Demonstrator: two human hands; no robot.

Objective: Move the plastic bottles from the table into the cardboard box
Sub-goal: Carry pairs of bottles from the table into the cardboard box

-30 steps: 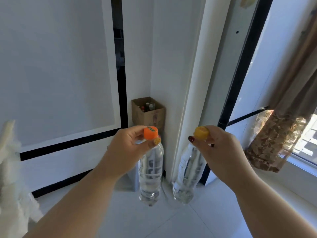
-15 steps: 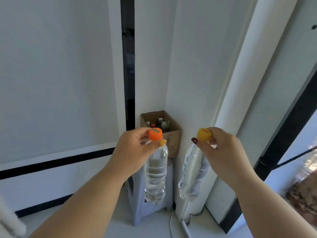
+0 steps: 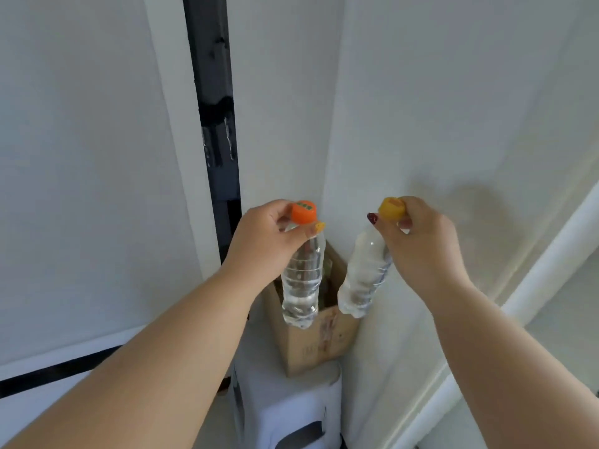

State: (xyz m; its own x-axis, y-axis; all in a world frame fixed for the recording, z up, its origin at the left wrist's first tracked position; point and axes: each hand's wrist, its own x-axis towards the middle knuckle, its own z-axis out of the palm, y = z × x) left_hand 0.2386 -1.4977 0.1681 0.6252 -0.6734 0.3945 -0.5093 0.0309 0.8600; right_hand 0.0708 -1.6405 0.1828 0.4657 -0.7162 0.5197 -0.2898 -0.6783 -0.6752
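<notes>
While both bottles are carried neck-up above cardboard box (image 3: 319,345), drop is best staged one at a time. Orange-capped bottle (image 3: 303,280) pinched at cap by left hand (image 3: 269,244) fingers; yellow-capped bottle (image 3: 364,280) pinched likewise by right hand (image 3: 418,241), hanging tilted. Box is perched on white stool (image 3: 291,406) in wall corner, other bottles dimly seen inside. Bottles to be lowered base-first through opening before fingers are released; box likely tipped if rim is knocked.

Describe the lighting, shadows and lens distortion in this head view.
Head view: soft daylight, no harsh glare; a faint hand shadow falls on the wall right of the right hand; wide-angle bending curves the wall edges; the clear bottles show small highlights.
</notes>
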